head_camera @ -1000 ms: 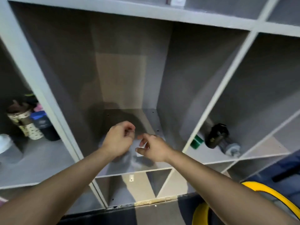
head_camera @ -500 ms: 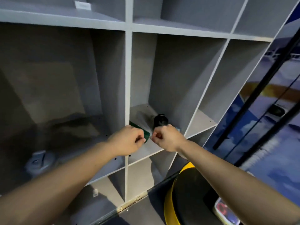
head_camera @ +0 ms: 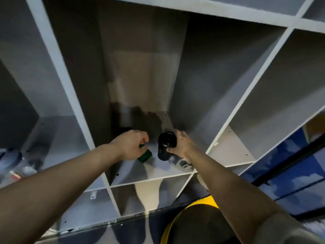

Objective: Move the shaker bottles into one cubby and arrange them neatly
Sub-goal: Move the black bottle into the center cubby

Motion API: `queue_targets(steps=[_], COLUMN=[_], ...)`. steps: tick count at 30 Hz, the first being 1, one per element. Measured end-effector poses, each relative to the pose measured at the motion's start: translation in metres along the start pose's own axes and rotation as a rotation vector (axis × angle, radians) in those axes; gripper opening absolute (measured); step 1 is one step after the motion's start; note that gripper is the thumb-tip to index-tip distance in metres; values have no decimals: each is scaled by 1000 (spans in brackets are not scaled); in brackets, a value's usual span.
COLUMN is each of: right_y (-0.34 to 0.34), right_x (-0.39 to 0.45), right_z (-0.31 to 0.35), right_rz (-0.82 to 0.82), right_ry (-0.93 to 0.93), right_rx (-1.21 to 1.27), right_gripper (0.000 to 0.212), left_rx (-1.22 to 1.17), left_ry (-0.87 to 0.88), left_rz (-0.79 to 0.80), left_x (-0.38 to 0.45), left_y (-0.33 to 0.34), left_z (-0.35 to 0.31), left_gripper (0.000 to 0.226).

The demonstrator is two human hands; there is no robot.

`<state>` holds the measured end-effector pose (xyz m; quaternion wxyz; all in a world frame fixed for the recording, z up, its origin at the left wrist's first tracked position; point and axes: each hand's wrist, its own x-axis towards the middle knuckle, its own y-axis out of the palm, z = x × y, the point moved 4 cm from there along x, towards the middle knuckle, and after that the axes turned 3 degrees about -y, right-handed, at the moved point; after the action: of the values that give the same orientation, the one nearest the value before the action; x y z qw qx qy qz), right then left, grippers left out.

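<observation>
Both my hands reach into the middle cubby (head_camera: 158,175) of a grey shelf unit. My right hand (head_camera: 182,147) is closed around a black shaker bottle (head_camera: 165,145), its lid turned toward me, just above the cubby floor. My left hand (head_camera: 131,145) grips a small green object (head_camera: 145,155) that sticks out below my fist. A pale bottle (head_camera: 184,163) lies on the cubby floor under my right wrist, mostly hidden. In the cubby to the left, a blurred clear bottle (head_camera: 12,161) lies at the frame edge.
White dividers (head_camera: 70,85) separate the cubbies. The cubby to the right (head_camera: 233,152) holds nothing visible. Lower cubbies (head_camera: 146,196) sit beneath. A yellow-rimmed black object (head_camera: 193,224) is by the floor below my right arm. A blue surface (head_camera: 290,173) lies to the right.
My view swung from the left cubby to this one. Both hands went in, and my right hand closed on the black bottle while my left took hold of the green object.
</observation>
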<state>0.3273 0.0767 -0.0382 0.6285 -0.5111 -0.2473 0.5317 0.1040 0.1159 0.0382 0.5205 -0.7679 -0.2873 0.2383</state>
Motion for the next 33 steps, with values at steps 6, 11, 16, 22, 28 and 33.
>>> queue_targets(steps=[6,11,16,22,28,33], right_y=[27,56,49,17,-38,-59], right_x=[55,76,67,39,-17,-81], right_z=[-10,-22,-13,14,48,77], right_rz=[124,56,-13,15,-59,-97], right_ry=[-111,-140,-133,-186,-334,-434], right_rx=[-26,-5,-10,100,112,98], right_gripper=[110,99,87,107,105,107], left_rx=[24,4,8,4,2,-231], left_ry=[-151,-212,-237,-220,-144,-98], left_rz=[58,188,176,113,61,-36], left_x=[20,17,12,4,-16,-58], left_y=[15,27,22,10,0,-12], left_z=[13,21,23,15,0,-4], left_gripper=[22,24,26,34,41,39])
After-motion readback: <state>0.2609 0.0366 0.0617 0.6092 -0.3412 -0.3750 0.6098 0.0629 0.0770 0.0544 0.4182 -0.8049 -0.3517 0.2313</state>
